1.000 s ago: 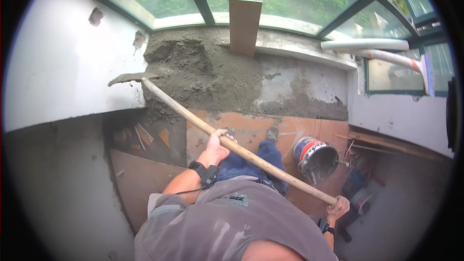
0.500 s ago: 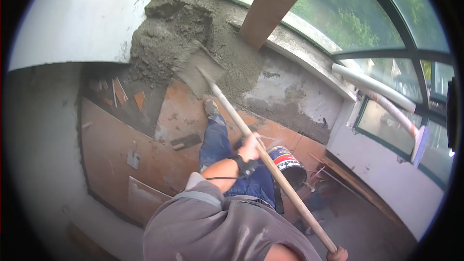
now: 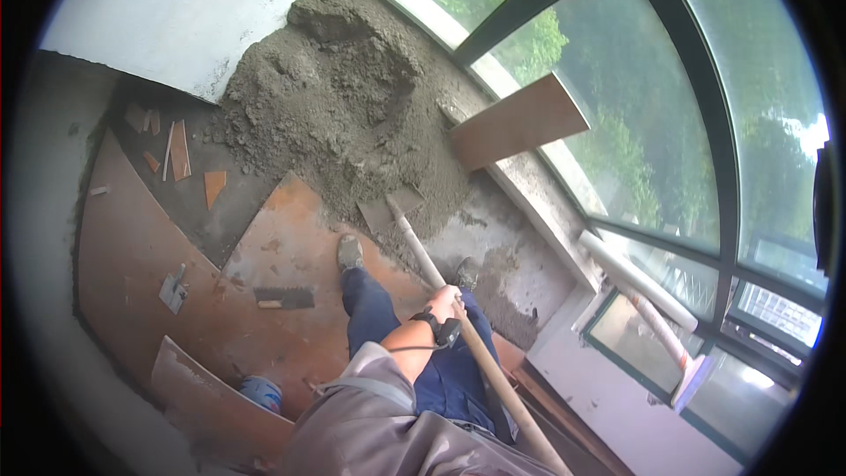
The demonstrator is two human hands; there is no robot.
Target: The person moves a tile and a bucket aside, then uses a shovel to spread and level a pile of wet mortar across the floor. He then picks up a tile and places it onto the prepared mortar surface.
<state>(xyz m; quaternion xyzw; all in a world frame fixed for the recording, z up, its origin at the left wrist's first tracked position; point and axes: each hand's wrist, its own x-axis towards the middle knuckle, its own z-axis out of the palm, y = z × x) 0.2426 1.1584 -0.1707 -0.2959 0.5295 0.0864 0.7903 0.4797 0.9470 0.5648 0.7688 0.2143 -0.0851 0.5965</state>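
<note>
My left hand (image 3: 446, 302) is wrapped round the middle of the long wooden handle of a shovel (image 3: 419, 247), a dark band on its wrist. The shovel's flat metal blade (image 3: 381, 214) rests at the near edge of a heap of grey mortar (image 3: 326, 106), partly covered by it. The handle runs down to the lower right, past my right leg, and out of the picture. My right hand is out of view. My feet stand on either side of the handle, just short of the heap.
A notched trowel (image 3: 286, 298) and a smaller trowel (image 3: 174, 289) lie on the reddish floor tiles (image 3: 132, 247). A loose tile (image 3: 520, 122) leans on the window ledge. Tile offcuts (image 3: 214, 187) lie at the left. A white pipe (image 3: 639, 280) stands by the window.
The view has turned and shifted. The shovel blade has come back from the heap toward my feet. My right hand, earlier on the handle's end, has left the picture, as has the paint bucket.
</note>
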